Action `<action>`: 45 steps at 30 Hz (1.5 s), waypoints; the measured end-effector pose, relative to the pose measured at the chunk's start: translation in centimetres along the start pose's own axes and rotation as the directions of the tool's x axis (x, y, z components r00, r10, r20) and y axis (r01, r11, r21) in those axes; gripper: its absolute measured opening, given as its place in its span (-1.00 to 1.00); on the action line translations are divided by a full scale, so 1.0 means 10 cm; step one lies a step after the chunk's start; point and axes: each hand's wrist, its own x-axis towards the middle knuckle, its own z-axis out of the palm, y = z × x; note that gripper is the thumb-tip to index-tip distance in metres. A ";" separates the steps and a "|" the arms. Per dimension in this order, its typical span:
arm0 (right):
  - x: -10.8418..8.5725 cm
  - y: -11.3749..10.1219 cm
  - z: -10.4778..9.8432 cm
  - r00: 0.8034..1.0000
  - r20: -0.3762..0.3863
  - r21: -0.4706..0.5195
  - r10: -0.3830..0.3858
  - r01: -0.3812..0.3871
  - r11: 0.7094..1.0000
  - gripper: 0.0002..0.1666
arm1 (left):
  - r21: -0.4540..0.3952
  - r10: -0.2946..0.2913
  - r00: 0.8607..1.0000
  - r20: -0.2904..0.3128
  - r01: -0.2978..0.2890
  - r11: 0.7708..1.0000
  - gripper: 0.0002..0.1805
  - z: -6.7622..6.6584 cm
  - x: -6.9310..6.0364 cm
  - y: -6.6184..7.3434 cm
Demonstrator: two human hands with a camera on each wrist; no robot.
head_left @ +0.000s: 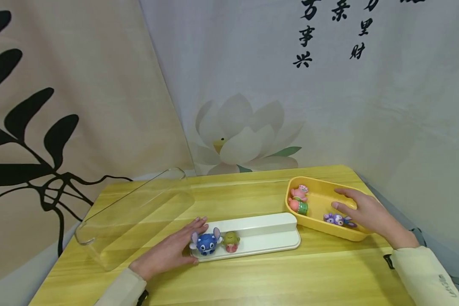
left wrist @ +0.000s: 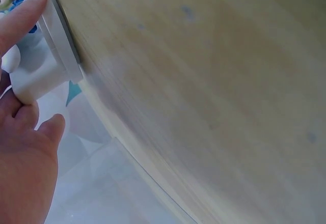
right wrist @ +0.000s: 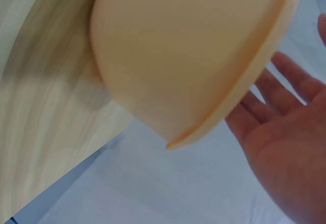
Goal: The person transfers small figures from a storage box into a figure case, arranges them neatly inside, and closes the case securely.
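Observation:
My left hand [head_left: 168, 251] holds the left end of a long white stepped display base [head_left: 267, 240], thumb at its front edge and fingers behind. On the base, beside that hand, stand a blue big-eared toy figure [head_left: 206, 243] and a green toy figure with pink at the bottom [head_left: 231, 240]. Over the right side of a yellow tray [head_left: 313, 224] hovers my right hand [head_left: 375, 216], its fingers spread and holding nothing. Below its fingertips lies a purple toy figure [head_left: 334, 219]. Two pink toy figures, one [head_left: 299, 193] behind the other [head_left: 298, 205], sit at the tray's left end.
A clear plastic cover [head_left: 137, 221] lies on the left of the wooden table [head_left: 252, 280], close to my left forearm. Behind the table hangs a printed cloth [head_left: 245, 85]. The yellow tray's near-left side adjoins the white base's right end.

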 end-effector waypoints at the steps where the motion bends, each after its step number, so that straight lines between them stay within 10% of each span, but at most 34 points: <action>1: 0.00 0.02 0.00 1.000 0.017 0.006 -0.009 0.009 1.000 -0.23 | 0.000 -0.002 1.000 0.000 0.002 1.000 0.08 0.00 0.00 0.00; 18: 0.04 0.22 0.12 0.960 0.260 -0.027 -0.098 0.109 0.994 -0.60 | 0.014 0.019 1.000 0.006 -0.020 1.000 0.06 -0.01 0.02 -0.01; 27: 0.16 0.22 0.23 0.959 0.245 -0.048 -0.141 0.158 0.986 -0.69 | 0.011 0.025 1.000 0.009 -0.025 1.000 0.04 -0.03 0.02 -0.01; 35: 0.14 0.24 0.13 0.981 0.193 0.067 -0.036 0.023 0.997 -0.35 | 0.016 0.024 1.000 0.009 -0.024 1.000 0.05 -0.02 0.02 0.00; 45: 0.09 0.31 0.04 0.987 0.146 0.206 -0.068 0.037 0.978 -0.33 | 0.014 0.028 1.000 0.010 -0.028 1.000 0.05 -0.03 0.04 -0.01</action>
